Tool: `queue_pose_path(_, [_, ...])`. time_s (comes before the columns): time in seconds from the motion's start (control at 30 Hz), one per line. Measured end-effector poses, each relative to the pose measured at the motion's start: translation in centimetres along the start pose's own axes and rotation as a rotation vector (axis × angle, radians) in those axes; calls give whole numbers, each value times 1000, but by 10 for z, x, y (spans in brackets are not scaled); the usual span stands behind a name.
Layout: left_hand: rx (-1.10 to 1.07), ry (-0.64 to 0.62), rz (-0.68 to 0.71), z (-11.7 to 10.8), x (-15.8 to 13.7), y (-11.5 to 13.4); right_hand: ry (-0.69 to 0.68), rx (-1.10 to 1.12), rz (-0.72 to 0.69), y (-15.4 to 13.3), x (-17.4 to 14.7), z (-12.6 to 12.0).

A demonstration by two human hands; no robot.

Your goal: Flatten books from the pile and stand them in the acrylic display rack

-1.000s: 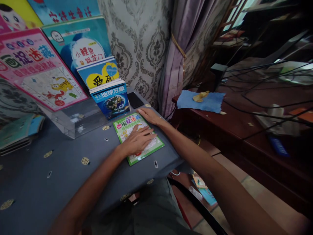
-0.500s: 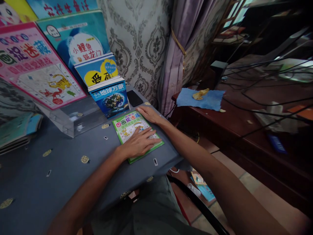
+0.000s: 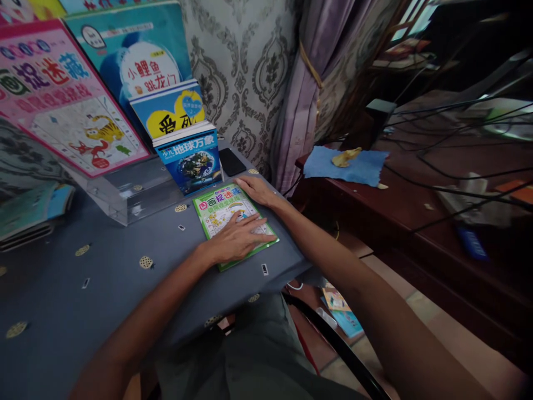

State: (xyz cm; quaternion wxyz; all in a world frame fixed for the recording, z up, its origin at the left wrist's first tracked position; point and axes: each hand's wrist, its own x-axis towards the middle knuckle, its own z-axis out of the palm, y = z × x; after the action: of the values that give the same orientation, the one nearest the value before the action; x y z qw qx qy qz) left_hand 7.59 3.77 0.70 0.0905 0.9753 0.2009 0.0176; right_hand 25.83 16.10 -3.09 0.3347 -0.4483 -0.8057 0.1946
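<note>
A green-bordered picture book [image 3: 225, 208] lies shut on the grey patterned tablecloth [image 3: 112, 300], its cover facing up. My left hand [image 3: 237, 238] rests flat across the lower part of the cover, fingers spread. At the book's upper right corner, my right hand [image 3: 256, 190] lies along the edge with its fingers stretched out. Just beyond the book stands a blue book with a globe on it [image 3: 194, 166], in the front of a clear acrylic stand [image 3: 120, 203].
A pink book [image 3: 70, 105] and other books lean in the stand. Behind it lies a black phone [image 3: 231, 162]. More books are stacked at the left [image 3: 35, 214]. On the dark wooden desk [image 3: 420, 216] at right are a blue cloth [image 3: 318, 166] and tangled cables.
The view has shifted slightly, so the stand and books sit a little differently in the picture. Both hands stay in the same places on the book.
</note>
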Motion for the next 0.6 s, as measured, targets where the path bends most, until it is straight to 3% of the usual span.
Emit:
queue_pose_path(0.37, [-211,-13,41,-4,-20,5,-14,23,-53,0,-3,-1])
queue_pose_path(0.6, [-272,11,48,-4,-55,10,-17,42,-53,2,-3,0])
